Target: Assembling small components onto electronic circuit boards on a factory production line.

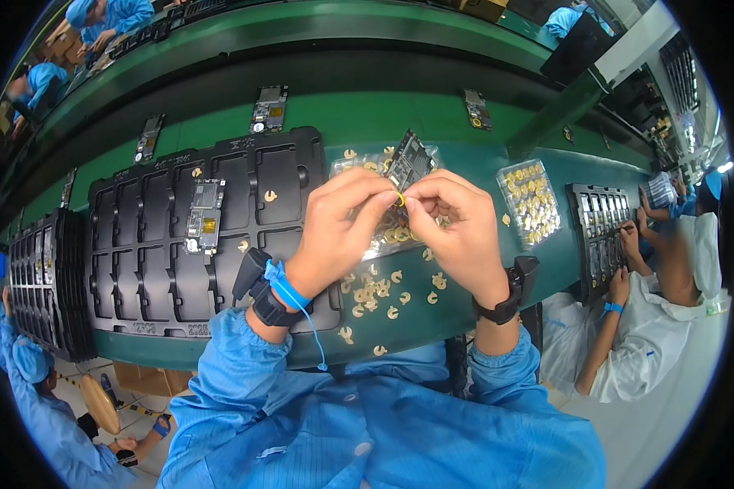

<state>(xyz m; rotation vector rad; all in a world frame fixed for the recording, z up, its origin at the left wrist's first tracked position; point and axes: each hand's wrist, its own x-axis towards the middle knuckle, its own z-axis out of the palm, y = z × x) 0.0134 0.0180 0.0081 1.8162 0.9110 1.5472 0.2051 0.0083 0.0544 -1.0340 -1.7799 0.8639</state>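
Observation:
A dark circuit board (413, 156) stands tilted between my two hands, above the bench. My left hand (342, 213) is closed, thumb and fingers pinching the board's lower end. My right hand (458, 218) is closed too, its thumb and fingertips meeting at a small yellow round part (400, 199) at that same end. The fingertips hide much of this part. Beneath my hands lies a clear plastic blister tray (381, 247) with yellow round pieces, partly covered. Several small tan notched pieces (372, 291) are scattered on the green bench nearer to me.
At left lies a large black compartment tray (147, 295) bearing a circuit board (205, 217); stacked black trays (72, 285) stand beyond. A blister tray of yellow parts (530, 202) sits at right. Boards (269, 109) line the green strip behind. A co-worker (648, 314) handles a tray at right.

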